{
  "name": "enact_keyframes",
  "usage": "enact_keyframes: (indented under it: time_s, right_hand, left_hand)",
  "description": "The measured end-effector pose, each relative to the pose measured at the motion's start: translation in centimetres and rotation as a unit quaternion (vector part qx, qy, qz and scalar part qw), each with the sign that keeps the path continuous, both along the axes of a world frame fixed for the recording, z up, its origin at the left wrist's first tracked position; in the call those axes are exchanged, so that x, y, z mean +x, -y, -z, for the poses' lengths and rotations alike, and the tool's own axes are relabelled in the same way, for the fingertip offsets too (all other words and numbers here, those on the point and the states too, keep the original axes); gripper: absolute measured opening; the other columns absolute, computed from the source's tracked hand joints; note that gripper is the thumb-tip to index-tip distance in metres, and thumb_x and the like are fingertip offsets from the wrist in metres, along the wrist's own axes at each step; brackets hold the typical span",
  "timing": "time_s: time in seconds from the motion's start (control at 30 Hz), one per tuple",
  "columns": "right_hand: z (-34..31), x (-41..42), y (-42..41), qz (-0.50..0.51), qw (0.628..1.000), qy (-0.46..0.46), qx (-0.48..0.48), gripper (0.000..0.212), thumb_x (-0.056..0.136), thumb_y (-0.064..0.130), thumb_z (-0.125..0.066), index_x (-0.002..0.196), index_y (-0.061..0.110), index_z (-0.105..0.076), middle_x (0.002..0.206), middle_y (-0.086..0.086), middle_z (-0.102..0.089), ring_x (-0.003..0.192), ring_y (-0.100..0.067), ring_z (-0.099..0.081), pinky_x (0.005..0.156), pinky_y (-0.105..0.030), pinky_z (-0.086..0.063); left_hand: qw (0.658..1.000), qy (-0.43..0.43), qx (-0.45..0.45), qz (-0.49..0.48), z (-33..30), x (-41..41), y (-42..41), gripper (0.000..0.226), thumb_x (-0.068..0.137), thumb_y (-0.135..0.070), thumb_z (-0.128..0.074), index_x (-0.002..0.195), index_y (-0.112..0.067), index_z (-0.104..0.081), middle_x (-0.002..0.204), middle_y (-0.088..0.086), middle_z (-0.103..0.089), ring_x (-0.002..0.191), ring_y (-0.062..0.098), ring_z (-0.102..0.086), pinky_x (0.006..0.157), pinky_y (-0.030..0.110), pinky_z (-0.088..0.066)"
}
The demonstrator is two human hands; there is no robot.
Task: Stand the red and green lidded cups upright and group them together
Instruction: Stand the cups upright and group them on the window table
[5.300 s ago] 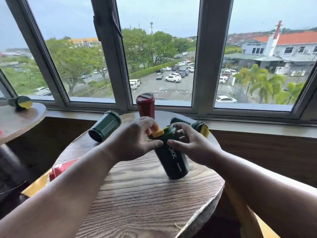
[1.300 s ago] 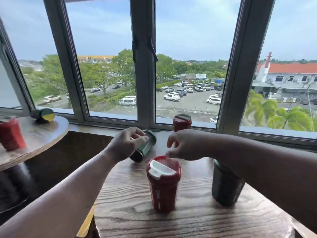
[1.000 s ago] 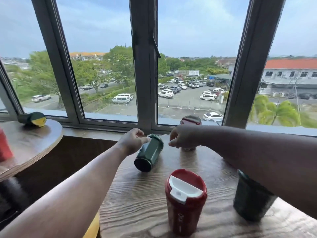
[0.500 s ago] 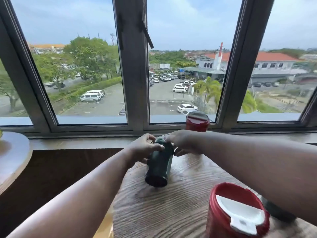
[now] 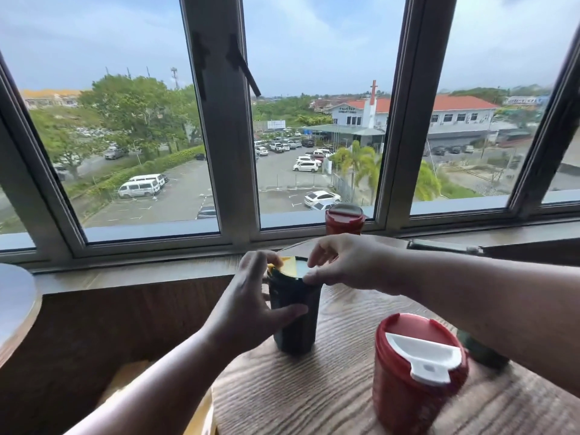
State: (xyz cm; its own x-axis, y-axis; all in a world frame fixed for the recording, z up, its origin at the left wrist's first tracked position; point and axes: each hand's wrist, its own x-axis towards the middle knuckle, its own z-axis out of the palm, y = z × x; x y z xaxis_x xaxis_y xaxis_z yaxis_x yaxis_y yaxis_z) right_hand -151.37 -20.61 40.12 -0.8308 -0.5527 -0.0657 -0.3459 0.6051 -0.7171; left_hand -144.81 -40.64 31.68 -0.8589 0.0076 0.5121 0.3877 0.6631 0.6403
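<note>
On the round wooden desk [image 5: 314,397] by the window [image 5: 219,120], a dark green cup [image 5: 296,312] with a yellow lid stood straight up, top to the sky, and no words could be read on it. The left hand [image 5: 251,306] was wrapped around its side, and the right hand [image 5: 342,265] pinched the rim of its lid. A red cup with a white flap [image 5: 414,372] stood up near the front, a red cup at the back [image 5: 344,219] stood by the window, and another dark cup [image 5: 480,351] was mostly hidden under the right arm.
</note>
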Motion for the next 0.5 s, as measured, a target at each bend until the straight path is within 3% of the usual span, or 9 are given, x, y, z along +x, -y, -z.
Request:
enact_keyframes:
  time_s: [0.13, 0.33, 0.5]
  right_hand:
    - [-0.1, 1.6, -0.2, -0.032, 0.998, -0.04, 0.038, 0.037, 0.073, 0.04, -0.083, 0.101, 0.022, -0.069, 0.096, 0.006, -0.065, 0.091, -0.01, -0.062, 0.086, -0.032, -0.055]
    - [-0.2, 2.0, -0.2, -0.061, 0.994, -0.066, 0.054, 0.032, 0.074, 0.039, -0.083, 0.099, 0.025, -0.069, 0.09, 0.012, -0.063, 0.087, -0.004, -0.06, 0.083, -0.029, -0.054]
    - [-0.3, 1.7, -0.6, -0.065, 0.992, -0.084, 0.07, 0.035, 0.077, 0.044, -0.079, 0.105, 0.027, -0.067, 0.103, 0.007, -0.065, 0.096, -0.009, -0.062, 0.089, -0.033, -0.054]
  left_hand:
    - [0.998, -0.037, -0.047, 0.006, 0.6, 1.6, 0.2, 0.066, 0.062, -0.055, -0.083, 0.11, -0.035, -0.042, 0.117, -0.015, -0.044, 0.103, 0.007, -0.054, 0.075, 0.028, -0.06]
    - [0.997, -0.028, -0.072, 0.024, 0.0, 2.3, 0.9, 0.058, 0.068, -0.053, -0.081, 0.11, -0.031, -0.047, 0.115, -0.016, -0.046, 0.104, 0.008, -0.056, 0.08, 0.032, -0.059]
    - [0.991, -0.03, -0.13, -0.002, -1.4, 2.6, 0.9, 0.058, 0.072, -0.066, -0.066, 0.116, -0.034, -0.048, 0.12, -0.019, -0.047, 0.108, 0.001, -0.052, 0.085, 0.033, -0.055]
